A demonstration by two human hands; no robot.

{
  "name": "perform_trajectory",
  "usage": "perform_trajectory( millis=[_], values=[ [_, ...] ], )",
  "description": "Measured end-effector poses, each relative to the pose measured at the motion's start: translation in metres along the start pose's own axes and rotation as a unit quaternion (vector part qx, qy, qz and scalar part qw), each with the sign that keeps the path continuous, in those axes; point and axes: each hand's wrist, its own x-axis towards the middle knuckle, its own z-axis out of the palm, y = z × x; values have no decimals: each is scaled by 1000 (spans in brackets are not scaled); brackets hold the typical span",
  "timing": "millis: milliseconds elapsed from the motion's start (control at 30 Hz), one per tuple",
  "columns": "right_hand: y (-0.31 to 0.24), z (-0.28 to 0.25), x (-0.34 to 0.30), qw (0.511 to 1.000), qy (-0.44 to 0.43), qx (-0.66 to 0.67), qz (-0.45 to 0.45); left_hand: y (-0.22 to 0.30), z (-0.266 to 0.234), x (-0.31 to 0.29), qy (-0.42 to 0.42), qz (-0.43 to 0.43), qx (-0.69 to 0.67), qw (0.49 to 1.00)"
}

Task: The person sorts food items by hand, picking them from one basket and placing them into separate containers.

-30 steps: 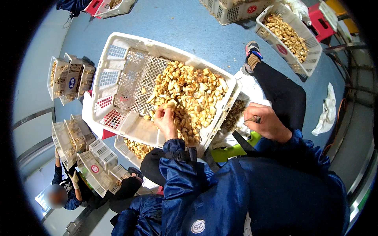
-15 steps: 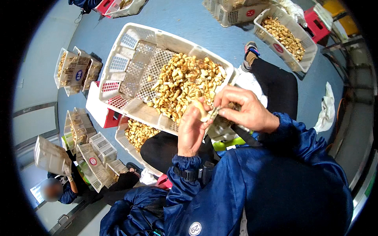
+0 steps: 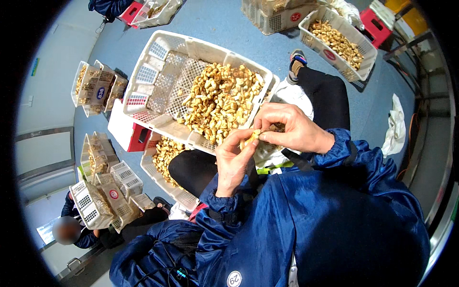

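Observation:
My left hand (image 3: 231, 162) pinches a small yellowish mushroom (image 3: 250, 139) between thumb and fingers. My right hand (image 3: 294, 128) meets it from the other side, thumb and fingertips closed at the mushroom's end. Whatever else sits in the right fingers is hidden. Just beyond both hands, a tilted white plastic crate (image 3: 179, 123) holds a heap of brown-yellow mushrooms (image 3: 222, 98) toward its right side; its left part shows bare mesh floor. Below its near edge, a second crate (image 3: 154, 168) with more mushrooms (image 3: 168, 154) stands beside my knee.
A red and white stool (image 3: 138, 137) is under the big crate. Another mushroom crate (image 3: 361, 71) stands at the far right near a red stool (image 3: 375, 27). Stacked crates (image 3: 98, 88) line the left. At lower left a person (image 3: 86, 237) handles a crate (image 3: 91, 205).
The mushroom has turned between my fingers, and its pale stem shows less. My hands stay close together. The person at lower left has lowered a crate onto the stack.

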Motion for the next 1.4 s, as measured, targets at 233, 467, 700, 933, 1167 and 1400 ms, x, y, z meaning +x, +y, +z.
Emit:
perform_trajectory(
  millis=[233, 467, 700, 933, 1167, 1400],
  values=[
    [-4, 1, -15, 999, 36, -9, 35, 9, 20, -5, 61, 133, 228, 963],
    [3, 0, -23, 983, 57, 134, 111, 9, 33, -9, 124, 256, 330, 900],
    [-2, 13, -37, 999, 49, 3, 9, 4, 40, -25, 93, 112, 223, 964],
    [-29, -5, -34, 1000, 14, -19, 6, 13, 32, -26, -18, -100, -138, 985],
    [-33, 2, -29, 999, 5, -28, 14, 11, 36, -38, 78, 51, -7, 996],
    [-11, 11, -26, 992, 6, 121, -33, 10, 29, -42, 83, 93, 62, 990]
  ],
)
